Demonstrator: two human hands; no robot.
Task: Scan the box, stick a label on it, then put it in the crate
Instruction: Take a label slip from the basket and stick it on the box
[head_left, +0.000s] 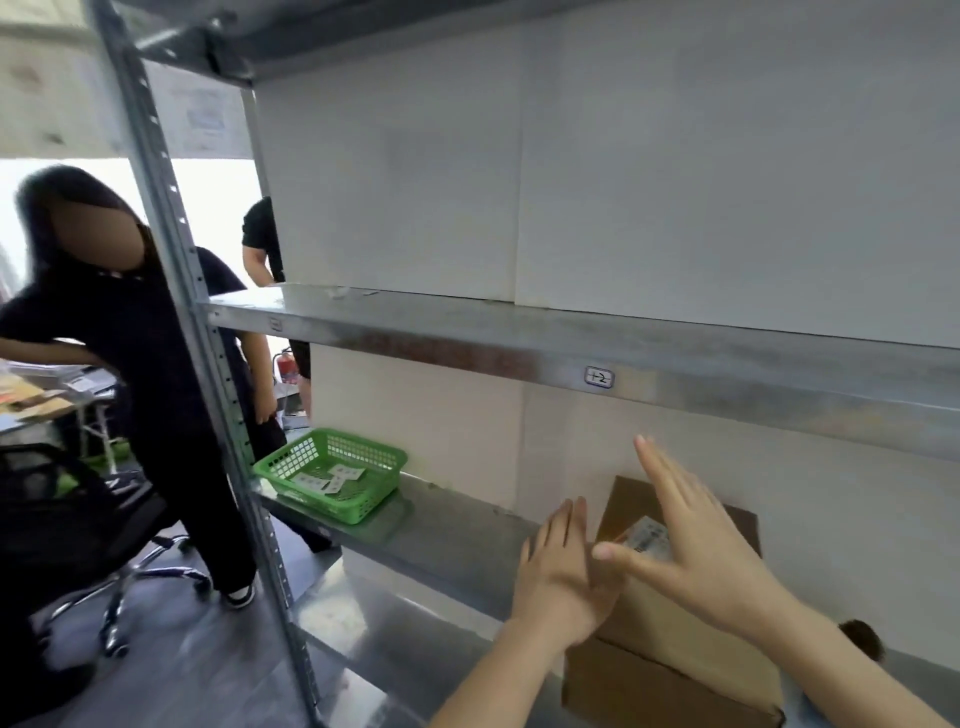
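A brown cardboard box (670, 649) sits on the metal shelf (447, 540) at the lower right, with a white printed label (647, 535) on its top. My left hand (558, 577) is flat against the box's left side, fingers straight. Over the top of the box hovers my right hand (691, 540), fingers spread and thumb pointing left near the label. Neither hand has closed around the box. A green plastic basket (332, 473) holding several small white label sheets stands further left on the same shelf.
A grey shelf board (597, 358) runs just above the hands, with an upright post (171, 260) on the left. One person in dark clothes (140, 364) stands beyond the post, another further back. A black office chair (78, 530) sits at lower left.
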